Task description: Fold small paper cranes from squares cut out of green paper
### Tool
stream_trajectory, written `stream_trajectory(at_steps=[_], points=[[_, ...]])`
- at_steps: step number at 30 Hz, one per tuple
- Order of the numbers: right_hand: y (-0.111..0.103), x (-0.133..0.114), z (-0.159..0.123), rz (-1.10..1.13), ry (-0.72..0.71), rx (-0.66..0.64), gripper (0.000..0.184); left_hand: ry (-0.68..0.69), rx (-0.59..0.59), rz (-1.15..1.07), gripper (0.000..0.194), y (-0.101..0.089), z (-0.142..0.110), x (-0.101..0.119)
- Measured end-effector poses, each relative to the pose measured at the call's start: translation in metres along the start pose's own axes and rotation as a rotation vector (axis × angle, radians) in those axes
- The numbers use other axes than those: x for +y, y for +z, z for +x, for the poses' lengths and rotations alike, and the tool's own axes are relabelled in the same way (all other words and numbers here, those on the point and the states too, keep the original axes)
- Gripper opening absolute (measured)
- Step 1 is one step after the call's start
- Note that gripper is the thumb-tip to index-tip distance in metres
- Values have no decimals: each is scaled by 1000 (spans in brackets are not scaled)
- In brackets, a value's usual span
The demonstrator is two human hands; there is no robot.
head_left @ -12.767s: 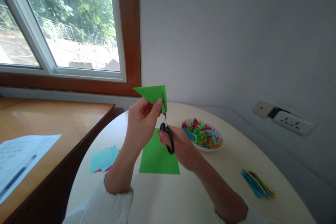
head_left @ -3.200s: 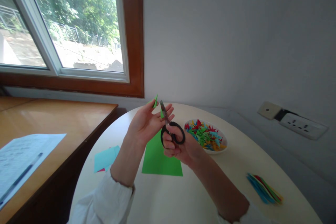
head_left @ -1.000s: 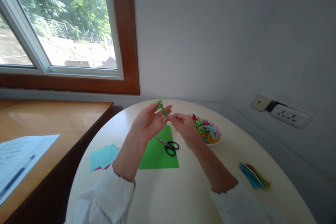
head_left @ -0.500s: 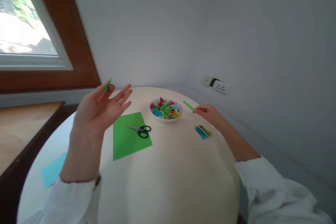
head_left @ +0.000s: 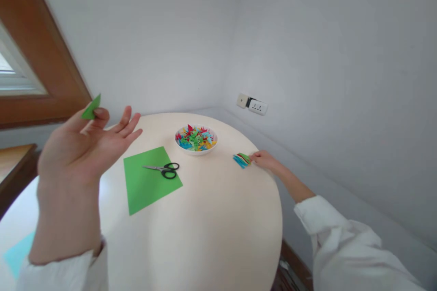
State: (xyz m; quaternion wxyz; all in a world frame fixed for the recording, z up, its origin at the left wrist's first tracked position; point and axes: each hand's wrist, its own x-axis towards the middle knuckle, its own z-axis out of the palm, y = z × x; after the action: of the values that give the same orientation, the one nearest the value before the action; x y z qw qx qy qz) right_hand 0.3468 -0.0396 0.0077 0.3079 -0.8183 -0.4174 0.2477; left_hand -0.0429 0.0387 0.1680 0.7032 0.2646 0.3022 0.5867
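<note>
Pinched between thumb and forefinger of my left hand (head_left: 80,145) is a small piece of green paper (head_left: 91,108); the other fingers are spread, palm up, above the table's left side. My right hand (head_left: 265,161) is at the table's right edge, its fingertips closed on the end of a green paper strip (head_left: 244,157). That strip lies over a small pile of blue, red and yellow paper strips (head_left: 241,162). Between my hands stands a white bowl (head_left: 196,152) full of small folded paper pieces in several colours.
Black-handled scissors (head_left: 167,169) lie on a green paper sheet (head_left: 146,195) left of centre. A light blue sheet (head_left: 18,252) is at the lower left, partly behind my left arm. The round cream table (head_left: 218,232) stands against the walls, near a wall socket (head_left: 257,107).
My right hand has lowered the green strip from beside the bowl onto the strip pile. My left hand still holds its green paper, now turned more broadside. The view has swung right.
</note>
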Motion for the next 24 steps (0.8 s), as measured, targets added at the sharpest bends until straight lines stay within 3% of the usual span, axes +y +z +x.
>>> stream_trajectory(at_steps=[9, 13, 18, 24], points=[[-8, 4, 3, -157, -11, -30, 35, -14, 1, 19, 21, -1, -2, -1], [-19, 0, 3, -194, -57, 53, 41, 32, -102, 31, 22, -3, -3, -2], [-32, -28, -9, -157, -188, 105, 41, 27, -220, 44, 24, -6, 5, -17], [-19, -75, -29, -18, -428, 93, 44, -6, -375, 438, 39, -20, 15, -63]])
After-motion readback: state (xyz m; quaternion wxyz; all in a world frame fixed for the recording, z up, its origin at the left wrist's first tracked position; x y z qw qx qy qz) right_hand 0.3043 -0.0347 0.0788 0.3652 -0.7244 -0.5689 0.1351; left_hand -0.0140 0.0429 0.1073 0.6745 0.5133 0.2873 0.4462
